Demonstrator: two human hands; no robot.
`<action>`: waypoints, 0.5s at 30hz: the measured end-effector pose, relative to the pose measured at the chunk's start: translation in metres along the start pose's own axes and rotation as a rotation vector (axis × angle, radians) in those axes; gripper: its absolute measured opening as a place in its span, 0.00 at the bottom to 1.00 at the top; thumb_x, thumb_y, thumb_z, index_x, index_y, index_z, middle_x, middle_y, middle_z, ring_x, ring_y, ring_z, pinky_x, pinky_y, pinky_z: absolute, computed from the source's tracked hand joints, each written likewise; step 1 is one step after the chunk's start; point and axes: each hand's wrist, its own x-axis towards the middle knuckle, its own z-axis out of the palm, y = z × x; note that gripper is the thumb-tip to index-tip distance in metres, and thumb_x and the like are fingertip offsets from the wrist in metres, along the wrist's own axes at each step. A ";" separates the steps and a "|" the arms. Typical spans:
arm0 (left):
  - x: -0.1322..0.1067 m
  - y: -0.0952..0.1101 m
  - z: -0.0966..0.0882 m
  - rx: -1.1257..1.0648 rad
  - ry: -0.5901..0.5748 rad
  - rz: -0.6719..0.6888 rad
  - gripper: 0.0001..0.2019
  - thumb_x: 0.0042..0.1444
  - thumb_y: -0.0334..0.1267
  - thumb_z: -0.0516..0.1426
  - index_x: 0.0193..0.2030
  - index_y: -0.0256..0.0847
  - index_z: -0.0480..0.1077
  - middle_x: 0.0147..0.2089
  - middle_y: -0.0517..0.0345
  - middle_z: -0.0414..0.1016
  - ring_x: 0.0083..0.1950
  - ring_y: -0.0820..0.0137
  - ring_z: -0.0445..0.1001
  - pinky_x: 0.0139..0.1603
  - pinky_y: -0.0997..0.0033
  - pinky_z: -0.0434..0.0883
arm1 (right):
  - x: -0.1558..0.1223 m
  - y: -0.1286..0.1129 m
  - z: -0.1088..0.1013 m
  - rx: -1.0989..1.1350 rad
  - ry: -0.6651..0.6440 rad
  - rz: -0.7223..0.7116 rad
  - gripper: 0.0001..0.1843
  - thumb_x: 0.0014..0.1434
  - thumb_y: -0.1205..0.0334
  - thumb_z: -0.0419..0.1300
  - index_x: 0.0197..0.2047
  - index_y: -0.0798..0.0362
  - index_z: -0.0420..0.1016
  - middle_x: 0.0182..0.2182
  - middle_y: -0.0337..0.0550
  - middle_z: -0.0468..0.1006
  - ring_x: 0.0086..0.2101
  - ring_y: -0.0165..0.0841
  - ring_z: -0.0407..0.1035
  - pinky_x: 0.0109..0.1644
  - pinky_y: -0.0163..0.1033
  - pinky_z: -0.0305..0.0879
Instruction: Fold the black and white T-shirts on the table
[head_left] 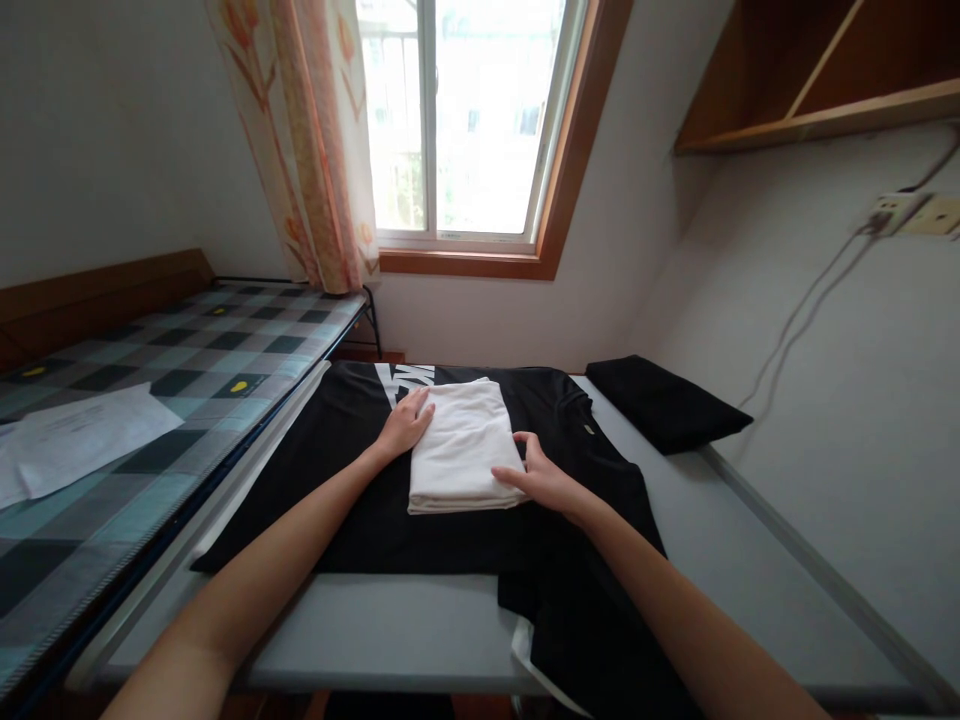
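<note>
A folded white cloth (465,445), stacked in layers, lies on a black T-shirt (352,535) with white lettering. My left hand (406,425) rests at the cloth's left edge, its fingers stretched over the upper left corner. At the right edge, my right hand (547,478) has its thumb on top of the cloth and its fingers around the side; the tips of the lower fingers are hidden. The black T-shirt is spread wide over a pale grey tabletop (382,630), and part of it hangs over the front edge.
A black folded item (660,400) lies at the table's back right, by the wall. On the left stands a bed with a checked mattress (255,340), bearing white papers (90,435). A curtain (300,130) hangs by the window. A cable (795,320) runs down from a wall socket (892,213).
</note>
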 end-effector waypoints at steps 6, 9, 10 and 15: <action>0.000 -0.001 -0.001 -0.082 0.084 0.011 0.27 0.65 0.50 0.42 0.63 0.36 0.61 0.64 0.43 0.65 0.66 0.62 0.62 0.67 0.60 0.57 | -0.006 -0.008 -0.008 0.198 0.043 -0.019 0.41 0.43 0.60 0.65 0.58 0.45 0.49 0.41 0.41 0.70 0.34 0.36 0.71 0.27 0.41 0.74; -0.002 0.001 -0.003 -0.081 0.120 -0.005 0.26 0.65 0.51 0.43 0.61 0.37 0.64 0.61 0.44 0.67 0.64 0.61 0.64 0.65 0.60 0.59 | 0.009 -0.005 -0.048 0.108 0.296 -0.056 0.35 0.45 0.61 0.63 0.56 0.47 0.56 0.34 0.38 0.70 0.28 0.32 0.69 0.26 0.37 0.72; -0.002 0.001 -0.003 -0.076 0.124 -0.011 0.25 0.65 0.51 0.43 0.60 0.37 0.65 0.60 0.44 0.68 0.62 0.61 0.65 0.64 0.60 0.60 | 0.016 -0.001 -0.065 0.106 0.429 -0.060 0.34 0.46 0.60 0.62 0.56 0.48 0.56 0.34 0.38 0.70 0.29 0.32 0.69 0.28 0.36 0.72; -0.003 0.003 -0.003 -0.056 0.082 -0.004 0.24 0.65 0.51 0.44 0.57 0.37 0.67 0.55 0.45 0.71 0.55 0.62 0.71 0.58 0.62 0.65 | 0.048 0.039 -0.124 0.193 0.819 0.122 0.39 0.49 0.53 0.63 0.60 0.49 0.52 0.50 0.52 0.71 0.44 0.38 0.72 0.42 0.37 0.74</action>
